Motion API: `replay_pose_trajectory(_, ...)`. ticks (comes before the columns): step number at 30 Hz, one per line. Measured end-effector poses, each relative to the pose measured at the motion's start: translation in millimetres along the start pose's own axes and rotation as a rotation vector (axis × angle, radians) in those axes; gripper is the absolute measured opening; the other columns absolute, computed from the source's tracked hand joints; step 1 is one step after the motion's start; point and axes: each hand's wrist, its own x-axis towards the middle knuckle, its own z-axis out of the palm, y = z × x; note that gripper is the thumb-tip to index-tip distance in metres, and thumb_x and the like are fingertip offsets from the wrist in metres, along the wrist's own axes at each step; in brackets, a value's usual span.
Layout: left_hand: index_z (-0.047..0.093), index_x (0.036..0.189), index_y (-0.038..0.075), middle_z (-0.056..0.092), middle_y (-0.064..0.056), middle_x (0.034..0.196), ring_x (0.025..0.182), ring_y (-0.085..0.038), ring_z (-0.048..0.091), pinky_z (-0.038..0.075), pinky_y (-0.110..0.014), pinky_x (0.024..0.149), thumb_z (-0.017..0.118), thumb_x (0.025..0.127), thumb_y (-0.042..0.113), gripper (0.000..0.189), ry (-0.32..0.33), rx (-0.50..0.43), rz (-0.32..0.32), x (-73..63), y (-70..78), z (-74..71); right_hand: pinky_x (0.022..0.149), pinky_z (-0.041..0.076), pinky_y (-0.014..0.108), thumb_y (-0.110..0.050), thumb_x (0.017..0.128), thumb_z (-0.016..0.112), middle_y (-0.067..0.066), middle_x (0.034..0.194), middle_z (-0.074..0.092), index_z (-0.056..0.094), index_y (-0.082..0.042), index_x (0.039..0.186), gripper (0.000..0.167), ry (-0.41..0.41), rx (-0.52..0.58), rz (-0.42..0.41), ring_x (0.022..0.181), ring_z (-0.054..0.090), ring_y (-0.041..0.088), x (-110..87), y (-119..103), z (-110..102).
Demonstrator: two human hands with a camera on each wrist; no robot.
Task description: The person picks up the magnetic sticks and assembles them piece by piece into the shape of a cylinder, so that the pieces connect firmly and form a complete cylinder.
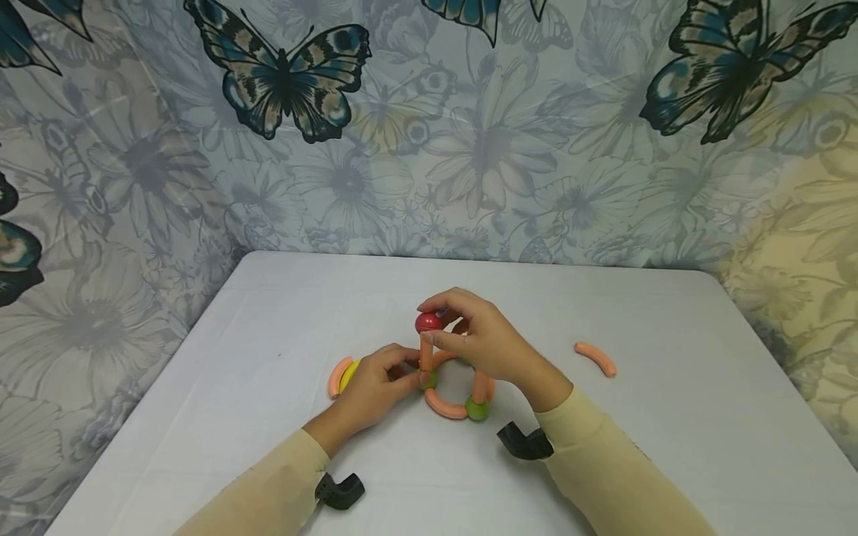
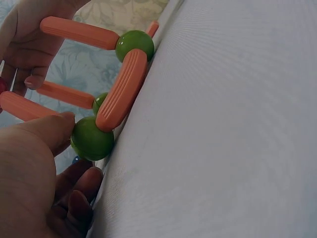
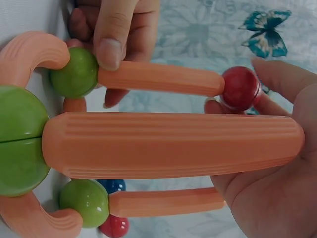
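Cream fabric sleeves [image 1: 617, 469] reach in from the near side of a ring [image 1: 445, 407] of curved orange plastic-looking rods and glossy green balls; in the head view, a person's right hand [image 1: 485, 335] pinches a glossy red ball [image 1: 427, 322] atop a ribbed orange plastic-looking rod [image 1: 426, 355] standing at the ring's left, where the left hand [image 1: 375, 383] holds its base. In the left wrist view, the left thumb lies by the joint with the ring's round green ball [image 2: 92, 139]; a firm pinch there should steady it. In the right wrist view, the red ball meets the rod's end; light pressure straight along the rod, palm off the ring's other ribbed orange uprights [image 3: 173, 145], looks wisest.
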Motion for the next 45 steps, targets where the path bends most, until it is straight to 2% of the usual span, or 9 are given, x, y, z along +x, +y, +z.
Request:
replay_pose_trajectory(7, 0.084, 0.120, 0.020, 0.071, 0.014, 0.106, 0.090, -0.015, 0.064, 0.054, -0.031, 0.079, 0.086, 0.099, 0.024, 0.022, 0.008, 0.007, 0.002, 0.3, 0.3, -0.5, 0.090, 0.058, 0.045, -0.014, 0.105, 0.075, 0.002, 0.126, 0.070, 0.070, -0.006, 0.134, 0.029, 0.022, 0.023, 0.017, 0.109, 0.069, 0.022, -1.3, -3, -9)
replay_pose_trajectory(8, 0.084, 0.120, 0.019, 0.071, 0.013, 0.106, 0.090, -0.015, 0.063, 0.054, -0.031, 0.079, 0.085, 0.099, 0.024, 0.022, 0.010, 0.009, 0.004, 0.2, -0.1, -0.3, 0.088, 0.058, 0.046, -0.014, 0.106, 0.075, 0.003, 0.126, 0.070, 0.070, -0.007, 0.134, 0.029, 0.034, 0.028, 0.018, 0.108, 0.069, 0.023, -2.0, -4, -12)
replay_pose_trajectory(16, 0.084, 0.120, 0.016, 0.071, 0.012, 0.106, 0.090, -0.014, 0.064, 0.054, -0.030, 0.078, 0.086, 0.098, 0.022, 0.022, 0.023, 0.025, -0.013, 0.2, -3.0, 1.3, 0.087, 0.057, 0.037, -0.010, 0.110, 0.066, 0.012, 0.123, 0.069, 0.068, -0.001, 0.132, 0.024, 0.210, 0.151, -0.006, 0.103, 0.070, 0.038, -5.7, -4, -41)
replay_pose_trajectory(21, 0.084, 0.121, 0.012, 0.072, 0.009, 0.105, 0.089, -0.015, 0.063, 0.053, -0.028, 0.076, 0.087, 0.097, 0.021, 0.025, 0.035, 0.017, -0.015, 0.1, -4.2, 1.4, 0.082, 0.056, 0.034, -0.017, 0.112, 0.064, 0.017, 0.121, 0.067, 0.065, 0.002, 0.131, 0.027, 0.354, 0.223, 0.048, 0.102, 0.067, 0.034, -4.0, 15, -52)
replay_pose_trajectory(25, 0.085, 0.121, 0.012, 0.073, 0.009, 0.105, 0.089, -0.015, 0.062, 0.052, -0.028, 0.075, 0.088, 0.097, 0.022, 0.027, 0.041, 0.009, -0.024, 0.4, -3.5, 1.0, 0.083, 0.054, 0.034, -0.022, 0.112, 0.064, 0.017, 0.123, 0.065, 0.064, 0.002, 0.131, 0.031, 0.406, 0.233, 0.170, 0.104, 0.066, 0.031, -0.9, 44, -55)
replay_pose_trajectory(29, 0.085, 0.121, 0.013, 0.072, 0.011, 0.104, 0.090, -0.015, 0.062, 0.052, -0.027, 0.075, 0.088, 0.096, 0.022, 0.026, 0.040, 0.002, -0.041, 0.5, -2.6, 0.7, 0.089, 0.053, 0.037, -0.029, 0.110, 0.068, 0.015, 0.129, 0.065, 0.062, 0.001, 0.136, 0.040, 0.401, 0.189, 0.322, 0.112, 0.063, 0.028, 1.6, 78, -51)
replay_pose_trajectory(33, 0.085, 0.120, 0.012, 0.071, 0.011, 0.103, 0.090, -0.015, 0.062, 0.051, -0.027, 0.074, 0.088, 0.096, 0.021, 0.025, 0.046, -0.009, -0.041, 0.1, -2.8, 0.7, 0.095, 0.053, 0.041, -0.033, 0.110, 0.069, 0.012, 0.137, 0.063, 0.061, -0.002, 0.142, 0.046, 0.345, 0.120, 0.407, 0.121, 0.060, 0.028, 2.2, 103, -44)
replay_pose_trajectory(40, 0.086, 0.116, 0.013, 0.072, 0.009, 0.103, 0.090, -0.015, 0.063, 0.052, -0.027, 0.074, 0.089, 0.096, 0.020, 0.022, 0.049, -0.012, -0.045, 0.4, -2.1, 0.2, 0.101, 0.050, 0.054, -0.021, 0.108, 0.068, 0.010, 0.152, 0.057, 0.059, -0.008, 0.149, 0.045, 0.217, 0.050, 0.403, 0.138, 0.056, 0.034, -1.2, 126, -39)
replay_pose_trajectory(45, 0.087, 0.112, 0.013, 0.071, 0.007, 0.102, 0.090, -0.016, 0.062, 0.051, -0.026, 0.074, 0.089, 0.095, 0.019, 0.018, 0.046, -0.024, -0.046, 0.5, -1.6, 0.2, 0.113, 0.042, 0.063, -0.028, 0.107, 0.071, 0.008, 0.160, 0.052, 0.058, -0.017, 0.155, 0.051, 0.149, -0.034, 0.390, 0.147, 0.048, 0.036, -1.6, 130, -38)
